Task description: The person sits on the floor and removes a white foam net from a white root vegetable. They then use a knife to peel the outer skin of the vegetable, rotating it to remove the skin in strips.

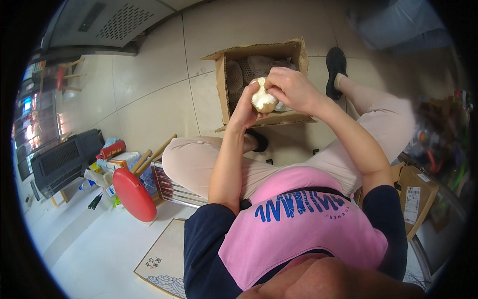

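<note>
Above an open cardboard box (222, 93), my left hand (247, 106) holds a round item (264, 101). It is white and uneven on top, tan and smooth below; whether it is a fruit or vegetable I cannot tell. My right hand (293, 88) is bent over it, with thumb and fingertips pinching its upper side. What those fingertips grip there is hidden. Several brownish net-textured pieces (257, 65) lie inside the box, and something white shows under my right wrist.
Tiled floor (157, 101) surrounds the box, which stands between my feet. A red round stool (134, 194) and a dark heater-like appliance (67, 160) are at left. A labelled carton (418, 198) sits at right, near blurred clutter. Another person's trousered leg (403, 26) appears at upper right.
</note>
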`<state>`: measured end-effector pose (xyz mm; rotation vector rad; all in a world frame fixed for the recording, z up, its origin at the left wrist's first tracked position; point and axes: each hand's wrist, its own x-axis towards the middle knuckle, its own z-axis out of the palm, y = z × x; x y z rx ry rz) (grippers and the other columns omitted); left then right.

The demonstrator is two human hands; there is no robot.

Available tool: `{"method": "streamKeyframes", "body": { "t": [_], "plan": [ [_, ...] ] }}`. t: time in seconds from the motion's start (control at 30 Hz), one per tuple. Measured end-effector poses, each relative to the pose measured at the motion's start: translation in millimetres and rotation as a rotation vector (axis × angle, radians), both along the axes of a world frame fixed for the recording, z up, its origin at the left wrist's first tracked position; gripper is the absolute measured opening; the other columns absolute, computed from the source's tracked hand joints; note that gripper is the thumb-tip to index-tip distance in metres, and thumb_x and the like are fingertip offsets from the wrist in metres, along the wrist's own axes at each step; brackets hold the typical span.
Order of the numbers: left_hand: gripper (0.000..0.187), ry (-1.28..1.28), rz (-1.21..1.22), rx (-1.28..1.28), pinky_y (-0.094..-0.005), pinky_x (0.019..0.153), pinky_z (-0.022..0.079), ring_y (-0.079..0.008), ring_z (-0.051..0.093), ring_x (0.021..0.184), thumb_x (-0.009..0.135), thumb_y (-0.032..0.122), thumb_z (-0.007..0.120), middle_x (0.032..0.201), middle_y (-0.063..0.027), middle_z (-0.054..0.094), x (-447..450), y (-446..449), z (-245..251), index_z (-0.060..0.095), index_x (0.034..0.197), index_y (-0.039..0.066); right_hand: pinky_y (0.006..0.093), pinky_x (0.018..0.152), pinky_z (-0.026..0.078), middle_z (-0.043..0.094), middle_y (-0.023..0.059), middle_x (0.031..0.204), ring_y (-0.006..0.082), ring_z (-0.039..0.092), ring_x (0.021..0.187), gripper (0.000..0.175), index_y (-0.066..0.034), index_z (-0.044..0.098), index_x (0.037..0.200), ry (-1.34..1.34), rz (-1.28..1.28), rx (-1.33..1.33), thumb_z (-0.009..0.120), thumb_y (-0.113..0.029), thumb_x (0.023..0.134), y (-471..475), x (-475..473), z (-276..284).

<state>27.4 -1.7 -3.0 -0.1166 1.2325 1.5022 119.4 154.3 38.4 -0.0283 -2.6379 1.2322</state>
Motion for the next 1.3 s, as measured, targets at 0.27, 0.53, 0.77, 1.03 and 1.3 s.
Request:
{"method": "streamKeyframes", "body": {
  "t": [0.27, 0.53, 0.77, 1.03, 1.3],
  "plan": [
    [0.029, 0.355, -0.026, 0.155, -0.0248, 0.047, 0.041, -0.0115, 0.056, 0.066, 0.094, 0.037, 0.047, 0.087, -0.0029, 0.057, 0.8, -0.3, -0.5, 0.044, 0.111, 0.013, 0.0436, 0.069, 0.052, 0.058, 0.0152, 0.085, 0.0344, 0.062, 0.082, 0.008, -0.0010, 0.057, 0.087, 0.083, -0.106, 0.164, 0.061, -0.006, 0.082, -13.1, 1.1, -10.1],
    [0.050, 0.096, 0.040, 0.161, -0.0299, 0.049, 0.044, -0.0211, 0.062, 0.065, 0.090, 0.054, 0.046, 0.087, -0.0100, 0.066, 2.5, -1.8, 4.5, 0.058, 0.108, 0.009, 0.0324, 0.058, 0.045, 0.061, 0.0163, 0.077, 0.0213, 0.058, 0.062, 0.011, 0.0019, 0.059, 0.086, -0.077, -0.276, -0.266, 0.063, -0.008, 0.085, 12.1, -1.7, -16.4],
    [0.052, -0.008, 0.118, 0.145, -0.0287, 0.044, 0.046, -0.0210, 0.061, 0.059, 0.093, 0.056, 0.042, 0.083, -0.0104, 0.066, -5.1, -1.4, 11.9, 0.060, 0.105, 0.009, 0.0426, 0.067, 0.051, 0.063, 0.0147, 0.086, 0.0335, 0.063, 0.079, 0.008, 0.0007, 0.061, 0.087, 0.098, -0.162, -0.040, 0.063, -0.004, 0.081, 4.1, 3.7, -12.8],
    [0.050, -0.056, -0.007, 0.097, -0.0269, 0.041, 0.045, -0.0178, 0.062, 0.058, 0.095, 0.057, 0.042, 0.083, -0.0076, 0.066, -6.5, -3.2, 1.1, 0.059, 0.105, 0.011, 0.0404, 0.068, 0.054, 0.059, 0.0098, 0.085, 0.0280, 0.063, 0.084, 0.006, -0.0032, 0.059, 0.085, 0.121, -0.024, 0.211, 0.061, -0.006, 0.080, -5.5, 2.5, -4.4],
    [0.045, -0.006, -0.110, -0.043, -0.0227, 0.038, 0.043, -0.0146, 0.058, 0.050, 0.098, 0.049, 0.040, 0.075, -0.0066, 0.064, -0.6, 0.9, 1.1, 0.056, 0.107, 0.008, 0.0376, 0.071, 0.057, 0.062, 0.0137, 0.085, 0.0295, 0.065, 0.085, 0.010, 0.0008, 0.060, 0.085, -0.030, 0.088, 0.430, 0.060, -0.006, 0.078, -5.4, 7.7, 0.5]
  ]
}}
